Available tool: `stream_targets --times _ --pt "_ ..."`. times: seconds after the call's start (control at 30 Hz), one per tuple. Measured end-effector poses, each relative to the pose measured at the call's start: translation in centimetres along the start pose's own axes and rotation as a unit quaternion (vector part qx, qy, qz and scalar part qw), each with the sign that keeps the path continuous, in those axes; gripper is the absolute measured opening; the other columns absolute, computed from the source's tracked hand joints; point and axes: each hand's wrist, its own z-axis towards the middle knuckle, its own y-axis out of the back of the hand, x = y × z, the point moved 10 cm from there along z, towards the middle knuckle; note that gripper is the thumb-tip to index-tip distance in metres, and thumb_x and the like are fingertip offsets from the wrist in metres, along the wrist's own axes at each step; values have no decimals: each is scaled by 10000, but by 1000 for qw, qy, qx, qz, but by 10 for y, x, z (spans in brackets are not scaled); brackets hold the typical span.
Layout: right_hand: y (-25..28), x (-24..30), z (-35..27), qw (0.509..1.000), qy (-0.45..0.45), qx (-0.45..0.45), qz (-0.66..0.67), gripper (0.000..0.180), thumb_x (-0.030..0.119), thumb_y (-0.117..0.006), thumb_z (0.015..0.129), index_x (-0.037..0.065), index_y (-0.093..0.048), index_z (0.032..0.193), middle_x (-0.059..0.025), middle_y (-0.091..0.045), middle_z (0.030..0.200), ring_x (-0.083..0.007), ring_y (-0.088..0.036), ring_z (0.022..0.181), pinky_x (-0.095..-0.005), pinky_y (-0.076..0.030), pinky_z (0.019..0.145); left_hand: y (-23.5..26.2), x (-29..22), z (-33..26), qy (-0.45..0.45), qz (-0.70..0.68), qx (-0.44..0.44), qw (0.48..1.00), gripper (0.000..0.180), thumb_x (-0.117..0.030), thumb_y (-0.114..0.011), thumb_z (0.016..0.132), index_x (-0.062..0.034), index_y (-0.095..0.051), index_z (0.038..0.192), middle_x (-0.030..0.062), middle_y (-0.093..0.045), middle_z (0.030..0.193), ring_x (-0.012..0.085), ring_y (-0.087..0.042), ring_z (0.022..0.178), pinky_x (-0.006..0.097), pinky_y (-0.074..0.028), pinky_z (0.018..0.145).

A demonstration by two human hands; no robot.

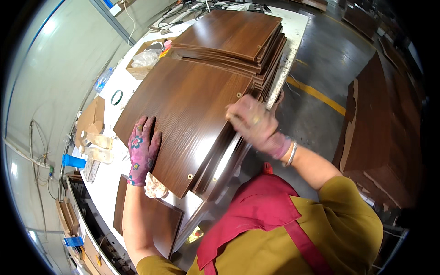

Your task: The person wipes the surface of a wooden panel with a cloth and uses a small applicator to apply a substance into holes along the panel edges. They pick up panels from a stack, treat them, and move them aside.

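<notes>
A dark brown wood-grain panel (183, 105) lies on top of a stack of similar panels. My left hand (141, 151), in a pink flowered glove, rests on its left edge with the fingers stretched out. At the panel's right edge is my right hand (255, 123), also gloved and slightly blurred. Its fingers are curled together, and whatever they may hold is hidden. Small round metal fittings sit near the panel's right-hand corners, one fitting (239, 95) just beyond my right hand and another fitting (190, 176) nearer me. A crumpled pale cloth (156, 187) lies below my left wrist.
Behind stands another panel stack (229, 32) on the white table (295, 32). Along the left are a cardboard box (140, 71) with plastic inside, a tape roll (117, 97), bottles (98, 140) and a blue cup (73, 161). More brown boards (380, 123) stand at right.
</notes>
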Motion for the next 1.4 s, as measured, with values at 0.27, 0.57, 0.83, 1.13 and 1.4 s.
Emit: stream_targets --times 0.27,0.57,0.83,1.13,1.4 --pt "-87 179 -58 981 94 133 -109 111 203 -650 852 195 -654 962 -18 -596 952 -235 -608 864 -319 -525 667 6 -3 -2 -28 -5 -42 999 465 -359 -561 970 -102 -556 1357 172 -542 1387 359 -490 1314 464 -385 1094" --pt "-35 152 2 952 125 267 85 121 115 -668 846 137 -666 965 -37 -624 984 -253 -616 977 -359 -505 832 -4 11 -12 -3 44 -21 999 500 -383 -511 1004 -109 -505 1423 179 -493 1456 366 -438 1366 459 -359 1126" --pt "-61 97 89 869 102 370 314 205 104 -659 911 57 -667 1110 -59 -610 1093 -166 -629 1010 -307 -525 881 18 -153 -25 -42 -47 10 998 494 -372 -657 931 -101 -567 1334 145 -570 1353 335 -560 1230 441 -425 1045" --pt "-146 230 -2 617 343 669 232 99 114 -555 873 29 -588 835 -168 -585 833 -373 -598 784 -442 -473 689 -4 -151 -52 58 -100 -97 989 641 -482 -499 1005 -107 -385 1512 186 -431 1502 342 -406 1390 416 -281 1178" --pt "-171 240 32 589 401 619 329 165 142 -613 825 41 -703 920 -138 -669 945 -328 -655 932 -391 -532 814 -14 -142 -39 124 -140 57 981 718 -585 -489 973 -89 -426 1489 199 -430 1507 378 -329 1440 457 -234 1193"
